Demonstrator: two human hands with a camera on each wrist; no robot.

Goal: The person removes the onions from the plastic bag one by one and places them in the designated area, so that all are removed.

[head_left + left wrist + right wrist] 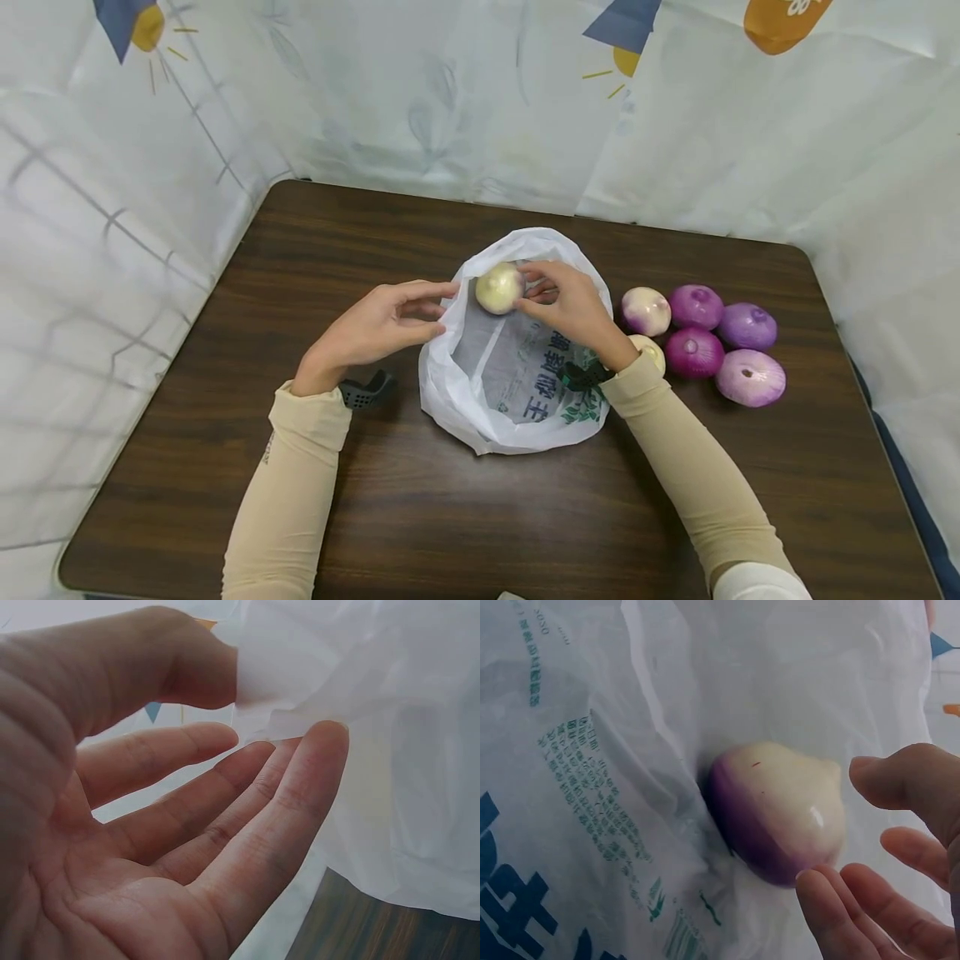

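A white plastic bag [450, 400] with blue and green print stands on the table, its mouth spread wide. At the far side of its inside is a pale onion [499, 288], purple on one flank [776, 814]. My right hand [570, 304] is beside this onion; a fingertip meets or nearly meets its edge, while the thumb stands apart from it. Whether the onion rests wholly on the bag, I cannot tell. My left hand [386, 321] is at the bag's left rim with loosely bent fingers. Its fingertips [326, 739] touch the plastic, and the bag's edge hides the thumb tip.
Several onions, among them a purple onion [694, 352] and a white-and-purple onion [646, 312], sit right of the bag. The right forearm partly covers a pale onion [649, 353]. Dark wooden table [465, 525]; printed white curtains [480, 108] surround its back and sides.
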